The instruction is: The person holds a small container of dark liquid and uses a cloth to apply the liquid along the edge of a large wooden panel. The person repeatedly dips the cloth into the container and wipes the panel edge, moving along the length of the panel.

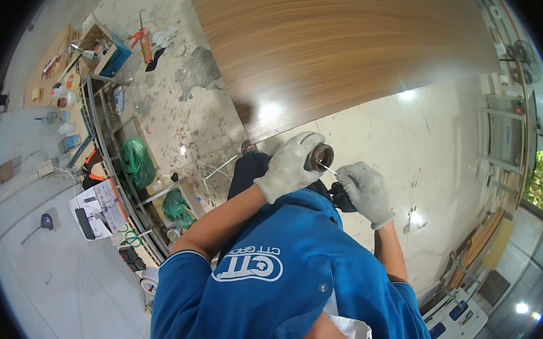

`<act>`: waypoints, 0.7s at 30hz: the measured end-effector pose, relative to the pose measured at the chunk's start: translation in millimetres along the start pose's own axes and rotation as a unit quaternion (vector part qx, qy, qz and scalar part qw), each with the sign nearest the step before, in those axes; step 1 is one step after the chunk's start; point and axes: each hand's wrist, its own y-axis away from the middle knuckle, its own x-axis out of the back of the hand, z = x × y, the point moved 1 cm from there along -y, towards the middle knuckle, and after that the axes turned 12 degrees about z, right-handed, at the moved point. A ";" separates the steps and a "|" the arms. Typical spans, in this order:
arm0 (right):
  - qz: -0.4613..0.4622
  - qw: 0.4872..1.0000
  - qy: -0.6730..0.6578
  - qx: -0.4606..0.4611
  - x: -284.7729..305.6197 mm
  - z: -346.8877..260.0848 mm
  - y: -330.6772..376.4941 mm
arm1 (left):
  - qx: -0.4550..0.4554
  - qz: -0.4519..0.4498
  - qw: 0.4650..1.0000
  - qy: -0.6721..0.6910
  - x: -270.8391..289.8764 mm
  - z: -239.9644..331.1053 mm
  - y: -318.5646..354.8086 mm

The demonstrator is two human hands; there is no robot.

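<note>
My left hand [293, 164], in a pale work glove, is wrapped round a small dark brown jar [322, 157] with its mouth toward the right. My right hand [364, 191], gloved too, pinches a thin white stick [327, 168] whose far end reaches the jar's mouth. How deep the stick goes, and what the jar holds, I cannot make out. Below the right fingers shows a black object [342, 199], partly hidden by the hand; its kind is unclear. Just beyond both hands lies the corner of a large wood-grain panel [347, 50].
To the left runs a cluttered bench with a blue box [115, 57], papers [98, 208] and green plastic bags [137, 161]. An orange caulking gun [143, 43] lies on the stained floor. Wooden strips [478, 250] and a white machine [458, 324] stand at the right.
</note>
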 end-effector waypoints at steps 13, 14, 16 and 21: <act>0.085 0.987 -0.106 -0.087 5.6 86.7 -38.1 | 0.018 0.108 0.994 -0.024 19.2 22.6 -13.4; 0.105 0.981 -0.125 -0.105 3.9 96.9 -41.4 | 0.064 0.126 0.990 -0.001 20.4 23.9 -13.5; 0.086 0.968 -0.178 -0.153 -1.2 113.4 -46.6 | 0.116 0.164 0.979 0.035 24.9 27.3 -10.4; 0.070 0.966 -0.193 -0.154 -15.6 145.2 -43.2 | 0.135 0.201 0.970 0.039 40.6 25.4 -12.0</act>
